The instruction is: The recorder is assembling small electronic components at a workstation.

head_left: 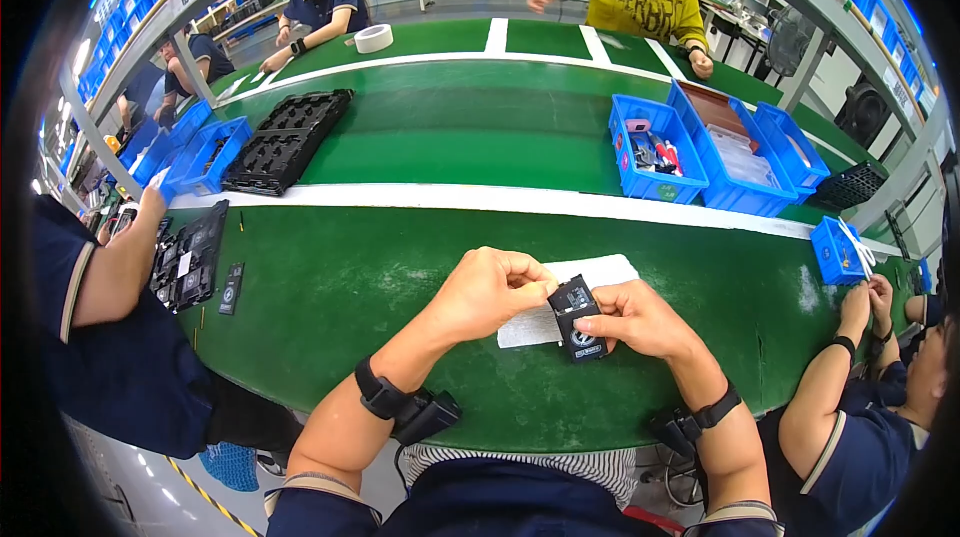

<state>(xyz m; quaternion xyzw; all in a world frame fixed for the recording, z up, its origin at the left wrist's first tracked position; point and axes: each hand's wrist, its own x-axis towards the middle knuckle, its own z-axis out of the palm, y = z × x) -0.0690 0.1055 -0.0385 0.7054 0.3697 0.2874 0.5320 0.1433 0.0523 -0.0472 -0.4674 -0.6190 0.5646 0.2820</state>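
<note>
A flat black rectangular pack [572, 299] with white printing and a round mark is held above a white cloth [530, 331]. My right hand [645, 321] grips its right side, thumb across the front face. The fingers of my left hand [490, 289] are pinched together at the pack's upper left corner. Whether they hold a small part there or just the corner is too small to tell. Beneath the hands the cloth lies on the green table, partly covered by them.
Left on the green table [330, 277] are a black tray of parts [200, 255] and a similar black pack [231, 289]. Farther off stand a black moulded tray [290, 142], blue bins [655, 180] and a tape roll [374, 39]. Co-workers sit close on both sides; others are across.
</note>
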